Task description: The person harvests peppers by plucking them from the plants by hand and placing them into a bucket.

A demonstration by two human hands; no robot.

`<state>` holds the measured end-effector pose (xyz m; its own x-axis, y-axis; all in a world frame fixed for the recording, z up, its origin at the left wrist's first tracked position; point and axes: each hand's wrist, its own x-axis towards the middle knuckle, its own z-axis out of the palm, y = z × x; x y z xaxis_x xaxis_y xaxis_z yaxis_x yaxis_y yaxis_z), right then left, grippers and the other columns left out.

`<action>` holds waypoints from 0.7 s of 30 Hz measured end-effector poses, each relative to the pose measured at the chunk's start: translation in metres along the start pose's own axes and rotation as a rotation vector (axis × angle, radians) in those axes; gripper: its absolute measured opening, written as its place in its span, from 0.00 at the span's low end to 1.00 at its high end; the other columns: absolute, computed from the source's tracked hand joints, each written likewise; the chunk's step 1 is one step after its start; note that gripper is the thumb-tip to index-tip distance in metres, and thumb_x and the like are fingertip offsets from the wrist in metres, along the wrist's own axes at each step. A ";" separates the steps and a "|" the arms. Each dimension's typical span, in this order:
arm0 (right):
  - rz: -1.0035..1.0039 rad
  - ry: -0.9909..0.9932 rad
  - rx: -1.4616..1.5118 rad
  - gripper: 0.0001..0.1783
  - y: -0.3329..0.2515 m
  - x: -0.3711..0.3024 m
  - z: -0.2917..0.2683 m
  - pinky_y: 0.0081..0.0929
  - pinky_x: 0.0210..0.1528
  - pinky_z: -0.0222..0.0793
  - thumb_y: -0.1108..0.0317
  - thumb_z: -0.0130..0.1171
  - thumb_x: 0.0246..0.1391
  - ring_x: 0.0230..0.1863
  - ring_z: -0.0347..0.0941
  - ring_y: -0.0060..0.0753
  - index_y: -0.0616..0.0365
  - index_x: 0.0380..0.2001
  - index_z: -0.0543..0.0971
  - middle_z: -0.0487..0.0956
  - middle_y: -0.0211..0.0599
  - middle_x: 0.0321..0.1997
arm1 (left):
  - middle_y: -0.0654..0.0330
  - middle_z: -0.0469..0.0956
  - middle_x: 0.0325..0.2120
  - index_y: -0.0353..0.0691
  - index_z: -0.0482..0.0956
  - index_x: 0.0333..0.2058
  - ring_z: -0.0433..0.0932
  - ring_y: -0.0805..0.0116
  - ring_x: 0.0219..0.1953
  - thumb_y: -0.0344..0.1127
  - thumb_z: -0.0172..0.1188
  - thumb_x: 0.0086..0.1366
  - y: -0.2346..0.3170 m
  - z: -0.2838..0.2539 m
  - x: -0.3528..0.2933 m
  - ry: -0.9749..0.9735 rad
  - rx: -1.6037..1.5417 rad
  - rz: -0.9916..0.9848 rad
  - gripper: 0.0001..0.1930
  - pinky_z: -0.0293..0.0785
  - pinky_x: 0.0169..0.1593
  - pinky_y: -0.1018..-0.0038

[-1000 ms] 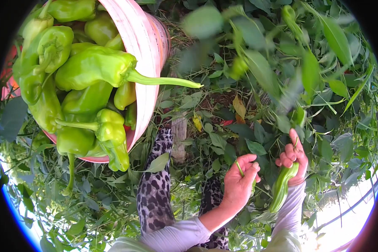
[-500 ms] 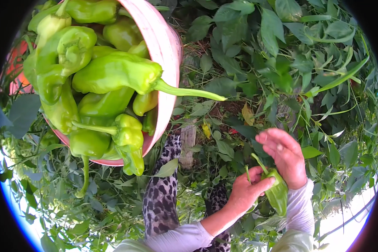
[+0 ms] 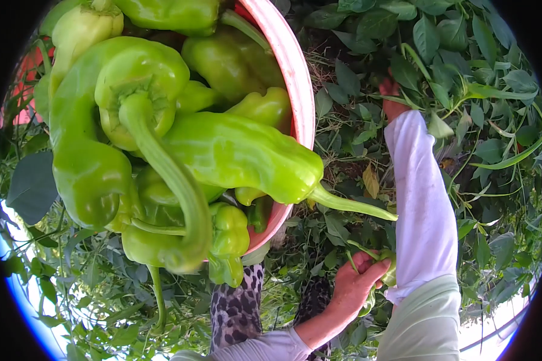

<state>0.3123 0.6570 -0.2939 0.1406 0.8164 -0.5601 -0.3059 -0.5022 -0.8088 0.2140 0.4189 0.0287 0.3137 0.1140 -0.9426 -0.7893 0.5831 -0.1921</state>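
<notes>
My left hand (image 3: pixel 350 281) is closed around green peppers (image 3: pixel 390 269) low in the view. Two stems stick up past its fingers, and my right sleeve hides part of the peppers. Reaching far forward, my right hand (image 3: pixel 391 96) is in among the pepper plants (image 3: pixel 427 90). Leaves cover most of its fingers, so what it touches cannot be made out. At the left, a pink bucket (image 3: pixel 302 78) is heaped with large green peppers (image 3: pixel 241 150). One long-stemmed pepper overhangs the rim toward my right forearm.
Dense leafy plants (image 3: pixel 500 198) fill the right side and surround the bucket. My legs in spotted trousers (image 3: pixel 238 307) are below the bucket. Something red (image 3: pixel 27 78) shows behind it at the far left. A yellowed leaf (image 3: pixel 371 180) lies near my right forearm.
My right hand has moved from beside the held peppers far forward into the leaves. My left hand keeps its hold, slightly lower. The bucket appears larger and further right.
</notes>
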 end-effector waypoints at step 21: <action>0.018 -0.462 0.776 0.25 -0.211 -0.107 -0.042 0.59 0.64 0.48 0.71 0.47 0.49 0.69 0.51 0.55 0.54 0.53 0.73 0.61 0.47 0.67 | 0.63 0.79 0.29 0.34 0.75 0.39 0.73 0.78 0.25 0.36 0.64 0.59 -0.025 -0.003 0.002 -0.023 0.049 0.058 0.14 0.70 0.30 0.80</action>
<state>0.4011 0.6643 -0.0706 -0.2114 0.9274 -0.3087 -0.8772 -0.3193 -0.3586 0.2326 0.4026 0.0310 0.2810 0.1671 -0.9451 -0.7798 0.6138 -0.1233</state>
